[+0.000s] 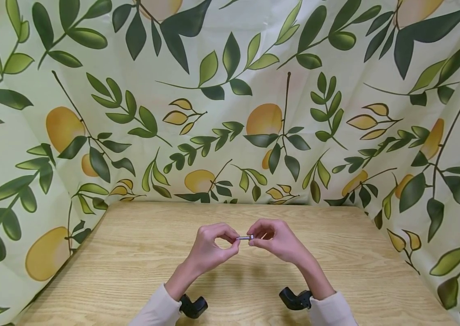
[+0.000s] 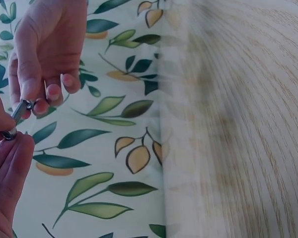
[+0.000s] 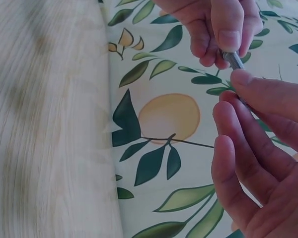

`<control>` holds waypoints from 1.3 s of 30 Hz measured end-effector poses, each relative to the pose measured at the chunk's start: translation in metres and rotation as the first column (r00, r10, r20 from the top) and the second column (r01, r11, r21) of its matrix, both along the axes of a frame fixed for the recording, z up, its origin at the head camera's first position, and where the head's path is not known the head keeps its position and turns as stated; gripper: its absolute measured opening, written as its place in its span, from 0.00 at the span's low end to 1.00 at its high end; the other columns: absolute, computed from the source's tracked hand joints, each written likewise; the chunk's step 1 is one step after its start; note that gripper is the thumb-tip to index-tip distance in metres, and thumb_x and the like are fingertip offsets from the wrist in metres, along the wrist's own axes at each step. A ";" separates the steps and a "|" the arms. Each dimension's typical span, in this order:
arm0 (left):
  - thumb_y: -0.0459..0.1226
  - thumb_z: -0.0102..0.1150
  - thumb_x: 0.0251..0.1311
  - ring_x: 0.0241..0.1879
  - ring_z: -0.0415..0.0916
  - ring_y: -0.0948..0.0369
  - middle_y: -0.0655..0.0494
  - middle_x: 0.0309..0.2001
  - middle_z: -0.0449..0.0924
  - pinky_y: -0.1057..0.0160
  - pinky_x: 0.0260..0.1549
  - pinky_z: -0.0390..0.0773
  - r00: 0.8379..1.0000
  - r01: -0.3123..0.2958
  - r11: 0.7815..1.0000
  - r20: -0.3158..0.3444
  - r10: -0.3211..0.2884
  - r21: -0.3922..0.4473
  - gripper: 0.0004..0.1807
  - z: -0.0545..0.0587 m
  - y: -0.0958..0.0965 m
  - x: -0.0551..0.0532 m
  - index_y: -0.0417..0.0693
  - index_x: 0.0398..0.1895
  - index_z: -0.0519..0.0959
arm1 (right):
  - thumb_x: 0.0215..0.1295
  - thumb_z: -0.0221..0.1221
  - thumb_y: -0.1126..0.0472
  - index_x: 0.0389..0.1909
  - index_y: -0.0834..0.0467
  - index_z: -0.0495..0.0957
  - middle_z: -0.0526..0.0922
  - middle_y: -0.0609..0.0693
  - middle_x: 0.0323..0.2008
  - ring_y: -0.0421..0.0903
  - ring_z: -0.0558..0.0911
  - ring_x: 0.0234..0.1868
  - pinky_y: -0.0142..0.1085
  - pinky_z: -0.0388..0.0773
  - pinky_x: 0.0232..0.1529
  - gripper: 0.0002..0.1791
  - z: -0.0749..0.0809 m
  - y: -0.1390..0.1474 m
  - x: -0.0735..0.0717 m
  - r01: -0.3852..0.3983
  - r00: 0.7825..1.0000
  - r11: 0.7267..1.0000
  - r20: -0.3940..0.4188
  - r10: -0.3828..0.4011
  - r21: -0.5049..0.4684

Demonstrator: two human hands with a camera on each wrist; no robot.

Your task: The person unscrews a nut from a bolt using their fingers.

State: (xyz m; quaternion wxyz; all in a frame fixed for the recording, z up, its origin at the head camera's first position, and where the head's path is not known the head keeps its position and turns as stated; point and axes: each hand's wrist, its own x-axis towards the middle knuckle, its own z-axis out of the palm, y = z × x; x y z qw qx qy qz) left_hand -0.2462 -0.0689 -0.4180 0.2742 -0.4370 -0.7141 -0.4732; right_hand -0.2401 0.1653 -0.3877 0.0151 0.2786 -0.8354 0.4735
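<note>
A small silver threaded bolt (image 1: 244, 237) is held roughly level between both hands, above the table. My left hand (image 1: 215, 246) pinches its left end between thumb and fingertips. From the other side, the thumb and fingers of my right hand (image 1: 272, 239) pinch its right end, where a thicker metal piece shows by the fingertips. In the left wrist view, the ridged shaft of the bolt (image 2: 20, 113) spans the short gap between the hands, with a round metal end at the left fingers. My right hand's lower fingers (image 3: 236, 163) are spread loosely in the right wrist view.
A light wood-grain table (image 1: 140, 235) lies below the hands. Cloth printed with leaves and orange fruit (image 1: 222, 136) hangs behind it and along both sides. Black wrist mounts (image 1: 193, 307) sit at both light sleeves (image 1: 158, 308).
</note>
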 end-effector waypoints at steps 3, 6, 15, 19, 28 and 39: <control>0.30 0.68 0.58 0.29 0.86 0.69 0.54 0.31 0.89 0.71 0.32 0.88 1.000 -0.001 1.000 0.011 0.001 0.002 0.01 0.000 0.000 -0.001 0.40 0.30 0.86 | 0.63 0.70 0.61 0.41 0.58 0.87 0.89 0.51 0.35 0.38 0.83 0.35 0.31 0.83 0.35 0.07 0.000 0.002 -0.002 0.016 1.000 1.000 -0.007 -0.015 0.011; 0.30 0.69 0.58 0.29 0.86 0.69 0.54 0.30 0.88 0.71 0.32 0.88 1.000 0.000 1.000 0.017 0.000 0.005 0.01 -0.001 0.000 -0.003 0.40 0.30 0.86 | 0.64 0.70 0.60 0.42 0.58 0.88 0.90 0.51 0.36 0.37 0.83 0.36 0.31 0.83 0.36 0.09 0.000 0.005 -0.003 0.020 1.000 1.000 -0.012 -0.020 0.021; 0.28 0.70 0.56 0.28 0.87 0.66 0.53 0.31 0.89 0.68 0.33 0.89 0.996 -0.023 1.000 0.085 0.021 0.019 0.02 -0.005 -0.003 -0.007 0.41 0.31 0.86 | 0.65 0.69 0.61 0.43 0.58 0.88 0.90 0.51 0.37 0.37 0.84 0.36 0.31 0.84 0.36 0.07 0.001 0.008 -0.002 0.029 0.999 0.999 -0.013 -0.029 0.024; 0.25 0.71 0.53 0.28 0.87 0.64 0.51 0.32 0.90 0.64 0.32 0.90 0.988 -0.048 0.999 0.151 0.045 0.020 0.06 -0.007 -0.005 -0.012 0.43 0.32 0.87 | 0.66 0.68 0.60 0.42 0.56 0.87 0.89 0.50 0.36 0.38 0.85 0.36 0.32 0.85 0.36 0.07 0.000 0.009 -0.001 0.023 1.000 0.999 0.000 -0.023 0.029; 0.30 0.73 0.54 0.27 0.83 0.68 0.54 0.30 0.89 0.69 0.30 0.87 0.885 -0.189 0.975 0.410 0.221 -0.117 0.01 -0.017 -0.020 -0.054 0.43 0.29 0.88 | 0.67 0.68 0.56 0.42 0.54 0.88 0.89 0.48 0.36 0.38 0.86 0.35 0.32 0.86 0.36 0.07 -0.004 0.007 -0.003 0.032 0.999 0.998 0.039 -0.034 0.050; 0.33 0.73 0.55 0.30 0.76 0.66 0.60 0.27 0.87 0.68 0.35 0.76 0.793 -0.187 0.897 0.477 0.378 -0.401 0.03 -0.039 -0.018 -0.112 0.49 0.27 0.88 | 0.68 0.67 0.58 0.44 0.58 0.87 0.89 0.52 0.37 0.41 0.86 0.34 0.32 0.86 0.35 0.08 -0.002 0.011 -0.007 0.027 0.998 0.999 0.051 -0.029 0.036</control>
